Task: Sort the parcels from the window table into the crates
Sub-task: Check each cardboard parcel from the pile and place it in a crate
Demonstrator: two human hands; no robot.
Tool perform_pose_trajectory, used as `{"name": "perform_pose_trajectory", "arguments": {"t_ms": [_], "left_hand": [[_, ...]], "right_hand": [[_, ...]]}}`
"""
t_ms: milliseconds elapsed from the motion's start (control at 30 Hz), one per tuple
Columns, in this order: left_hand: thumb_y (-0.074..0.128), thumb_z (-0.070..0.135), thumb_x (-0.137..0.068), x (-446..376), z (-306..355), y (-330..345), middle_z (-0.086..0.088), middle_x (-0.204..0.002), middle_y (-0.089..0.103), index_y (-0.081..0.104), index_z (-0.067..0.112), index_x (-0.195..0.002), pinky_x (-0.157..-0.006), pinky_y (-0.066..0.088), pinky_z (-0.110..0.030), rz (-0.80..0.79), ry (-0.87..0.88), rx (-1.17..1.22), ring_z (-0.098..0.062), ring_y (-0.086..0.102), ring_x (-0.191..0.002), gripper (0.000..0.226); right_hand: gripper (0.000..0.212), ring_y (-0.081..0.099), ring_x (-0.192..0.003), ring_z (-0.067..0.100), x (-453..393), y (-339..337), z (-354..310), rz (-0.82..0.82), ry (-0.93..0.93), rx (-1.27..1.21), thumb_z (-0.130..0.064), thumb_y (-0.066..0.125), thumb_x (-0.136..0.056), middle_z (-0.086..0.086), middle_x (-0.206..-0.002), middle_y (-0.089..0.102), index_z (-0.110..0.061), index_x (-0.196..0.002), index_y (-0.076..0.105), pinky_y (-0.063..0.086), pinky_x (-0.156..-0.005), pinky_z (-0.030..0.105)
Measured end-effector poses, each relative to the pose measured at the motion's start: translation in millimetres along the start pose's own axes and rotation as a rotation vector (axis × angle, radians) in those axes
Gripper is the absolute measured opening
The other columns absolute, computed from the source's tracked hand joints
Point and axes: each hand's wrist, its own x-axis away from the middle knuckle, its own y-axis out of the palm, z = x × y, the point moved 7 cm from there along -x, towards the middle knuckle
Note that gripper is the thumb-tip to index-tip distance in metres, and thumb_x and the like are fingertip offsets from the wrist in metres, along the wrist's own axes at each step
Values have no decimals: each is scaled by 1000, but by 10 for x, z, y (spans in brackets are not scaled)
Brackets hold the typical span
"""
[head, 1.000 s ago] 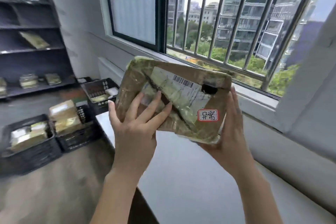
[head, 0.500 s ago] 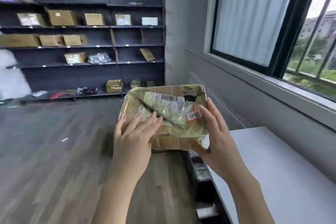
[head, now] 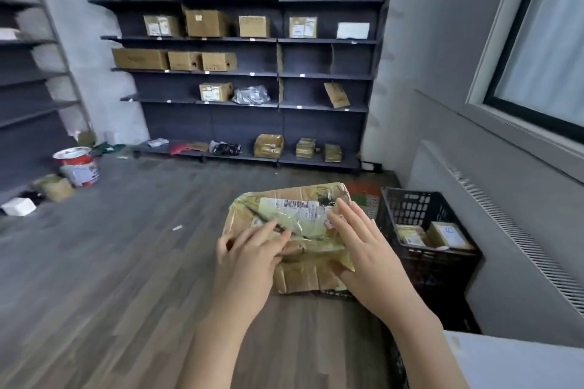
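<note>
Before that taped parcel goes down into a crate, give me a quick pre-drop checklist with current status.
1. Parcel held by both hands: ok, left hand and right hand lie on it with fingers extended.
2. Label readable: ok, barcode faces up.
3. Black crate within view: ok, to the right by the wall.
4. Room in that crate: ok, two parcels on its floor, bare space beside them.
5. Crate directly under the parcel: cannot tell, only a dark edge shows.
6. Correct crate for this label: cannot tell.
</note>
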Motion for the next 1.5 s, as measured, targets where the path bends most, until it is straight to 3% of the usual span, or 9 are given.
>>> {"name": "perform_pose_trajectory", "arguments": {"t_ms": [233, 333, 567, 667, 767, 833, 1033, 1367, 1500], "left_hand": [[87, 6, -61, -870, -514, 691, 1, -123, 65, 74, 32, -103, -95, 39, -53, 14, -79, -110, -22, 64, -105, 52], [87, 7, -60, -1078, -905, 911, 4, -118, 68, 74, 33, -101, -96, 25, -49, -10, -148, -170, -22, 66, -100, 50], [90, 16, -56, -1693, -1888, 1599, 1, -124, 64, 70, 34, -110, -102, 32, -52, -155, -256, -180, -24, 61, -111, 61], [84, 33, -68, -2161, -2334, 1870, -4, -143, 47, 54, 34, -133, -104, 25, -66, -261, -324, -191, -28, 43, -133, 71], [56, 44, -91, -2744, -2808, 2138, -4, -161, -1, 9, 40, -151, -112, 0, -61, -343, -366, -164, -25, -2, -148, 76], [53, 44, -93, -3158, -3047, 2311, -4, -160, -15, -4, 41, -150, -114, 0, -59, -376, -349, -136, -26, -11, -147, 81], [53, 44, -94, -4256, -3378, 3007, -7, -158, -20, -4, 39, -151, -117, 7, -52, -463, -194, -106, -33, -7, -146, 81], [44, 42, -99, -5094, -3568, 4957, -6, -158, -21, -2, 35, -152, -114, 25, -46, -686, -170, -4, -38, 1, -145, 70], [37, 39, -101, -5285, -3736, 5868, -8, -158, -20, -5, 33, -152, -116, 17, -44, -835, -172, -22, -39, -2, -145, 66]], "right_hand": [[93, -21, -141, 8, -1197, 701, 469, -117, -148, 43, -27, 68, -84, -11, -158, -9, -27, -154, 6, -19, -110, 31], [83, -15, -143, 8, -1661, 1106, 472, -206, -220, -29, -21, 64, -86, -11, -160, 4, -29, -153, 14, -16, -111, 31], [77, 0, -149, 19, -2745, 2002, 597, -250, -310, -86, -12, 57, -84, -11, -159, 15, -28, -151, 23, -21, -104, 22], [77, 16, -147, 27, -3309, 2242, 758, -176, -283, -65, -7, 61, -76, -4, -155, 30, -23, -147, 37, -12, -108, 30], [75, 33, -140, 33, -3978, 2405, 866, -137, -260, 16, -4, 70, -66, 2, -146, 46, -19, -138, 51, 2, -109, 41], [76, 33, -140, 33, -4387, 2468, 972, -104, -225, 47, -2, 72, -66, 1, -145, 47, -19, -137, 52, 1, -110, 41], [82, 28, -142, 31, -5140, 2675, 1602, -43, -91, 144, 3, 71, -64, 1, -147, 44, -18, -140, 49, 6, -113, 46], [70, 29, -142, 31, -5988, 3886, 3040, -237, -9, 209, -12, 73, -75, 2, -149, 42, -20, -141, 47, 2, -113, 45], [79, 55, -123, 29, -6227, 4727, 3643, -352, -48, 265, -29, 91, -54, 4, -133, 59, -20, -127, 61, 30, -102, 48]]}}
